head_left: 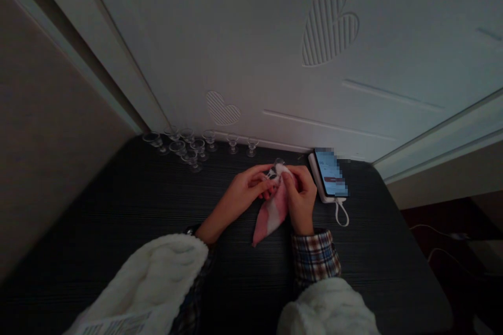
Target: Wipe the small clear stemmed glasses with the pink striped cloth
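Above the dark tabletop, my left hand [251,184] is closed around a small clear glass [271,174], of which only parts show between the fingers. My right hand [302,191] pinches a pink and white cloth [273,212] and presses it against the glass. A loose end of the cloth hangs down between both hands toward the table. Off to the left, several small stemmed glasses [190,158] stand upright in a cluster, and two more, including a stemmed glass [252,146], stand near the wall behind my hands.
A lit phone [331,172] lies on a white block [317,180] right of my right hand, with a white cable loop [342,213] at its near end. The dark table [157,204] meets a white panel [267,63] with heart reliefs at the back.
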`<action>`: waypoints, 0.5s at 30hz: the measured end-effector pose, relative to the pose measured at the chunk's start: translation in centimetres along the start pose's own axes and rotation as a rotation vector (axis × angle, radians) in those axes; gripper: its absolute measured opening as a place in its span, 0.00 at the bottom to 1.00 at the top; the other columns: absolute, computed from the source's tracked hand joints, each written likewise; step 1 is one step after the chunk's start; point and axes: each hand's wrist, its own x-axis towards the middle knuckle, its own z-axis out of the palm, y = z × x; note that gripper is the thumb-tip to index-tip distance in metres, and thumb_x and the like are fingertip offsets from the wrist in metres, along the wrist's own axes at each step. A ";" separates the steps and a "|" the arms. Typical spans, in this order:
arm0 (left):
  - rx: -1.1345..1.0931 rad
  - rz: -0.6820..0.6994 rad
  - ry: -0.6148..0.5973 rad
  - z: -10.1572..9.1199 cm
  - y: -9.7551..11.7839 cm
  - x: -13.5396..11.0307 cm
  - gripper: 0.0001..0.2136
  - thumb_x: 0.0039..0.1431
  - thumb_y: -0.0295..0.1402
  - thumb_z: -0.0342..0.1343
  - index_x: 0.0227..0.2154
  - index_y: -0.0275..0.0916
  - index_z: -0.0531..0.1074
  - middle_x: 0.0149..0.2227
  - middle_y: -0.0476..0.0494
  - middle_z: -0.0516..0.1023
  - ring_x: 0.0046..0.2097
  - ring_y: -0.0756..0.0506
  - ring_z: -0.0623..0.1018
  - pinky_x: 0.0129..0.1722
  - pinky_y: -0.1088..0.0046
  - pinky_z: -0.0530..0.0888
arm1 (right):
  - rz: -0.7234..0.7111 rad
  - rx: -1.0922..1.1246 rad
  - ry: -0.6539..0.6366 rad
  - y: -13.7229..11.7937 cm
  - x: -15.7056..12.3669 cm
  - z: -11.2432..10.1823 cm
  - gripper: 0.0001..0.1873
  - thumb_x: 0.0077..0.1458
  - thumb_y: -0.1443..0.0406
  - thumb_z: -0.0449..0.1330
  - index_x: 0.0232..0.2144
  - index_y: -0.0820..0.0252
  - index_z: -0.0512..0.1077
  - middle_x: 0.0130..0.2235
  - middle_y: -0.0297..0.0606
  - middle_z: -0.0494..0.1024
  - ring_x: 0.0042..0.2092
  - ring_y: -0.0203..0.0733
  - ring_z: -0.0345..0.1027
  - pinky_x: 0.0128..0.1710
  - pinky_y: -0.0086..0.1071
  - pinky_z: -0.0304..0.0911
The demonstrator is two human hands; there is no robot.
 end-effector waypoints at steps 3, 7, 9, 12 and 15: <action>-0.012 -0.013 -0.010 0.0 0.2 0.0 0.24 0.53 0.35 0.59 0.52 0.29 0.67 0.26 0.49 0.75 0.25 0.52 0.72 0.26 0.76 0.68 | -0.001 -0.022 0.043 0.0 0.2 -0.2 0.06 0.56 0.65 0.57 0.34 0.58 0.74 0.34 0.34 0.73 0.38 0.37 0.67 0.40 0.33 0.62; -0.034 -0.030 0.008 0.0 0.3 0.0 0.22 0.54 0.35 0.58 0.50 0.30 0.69 0.24 0.49 0.75 0.24 0.52 0.71 0.26 0.76 0.67 | 0.010 -0.003 0.033 0.0 0.1 -0.1 0.05 0.56 0.65 0.57 0.34 0.58 0.74 0.34 0.34 0.73 0.38 0.37 0.67 0.40 0.33 0.62; -0.049 -0.041 0.031 0.0 0.3 0.0 0.22 0.54 0.36 0.57 0.50 0.29 0.69 0.24 0.50 0.75 0.24 0.52 0.71 0.25 0.76 0.67 | 0.004 0.015 0.000 0.0 0.0 0.1 0.05 0.56 0.65 0.58 0.34 0.58 0.74 0.34 0.34 0.73 0.38 0.37 0.67 0.40 0.33 0.62; -0.055 -0.058 0.045 0.0 0.2 -0.1 0.22 0.54 0.37 0.57 0.49 0.29 0.70 0.23 0.50 0.74 0.23 0.52 0.71 0.25 0.76 0.67 | -0.011 0.007 -0.038 -0.1 -0.1 0.2 0.05 0.56 0.65 0.58 0.34 0.58 0.74 0.35 0.34 0.73 0.38 0.37 0.67 0.40 0.33 0.62; -0.051 -0.044 0.037 0.0 0.2 0.0 0.20 0.55 0.37 0.56 0.48 0.30 0.71 0.21 0.51 0.73 0.23 0.53 0.70 0.25 0.77 0.66 | -0.018 -0.014 -0.030 -0.1 -0.1 0.1 0.05 0.56 0.66 0.58 0.35 0.57 0.74 0.35 0.35 0.73 0.39 0.37 0.67 0.41 0.34 0.62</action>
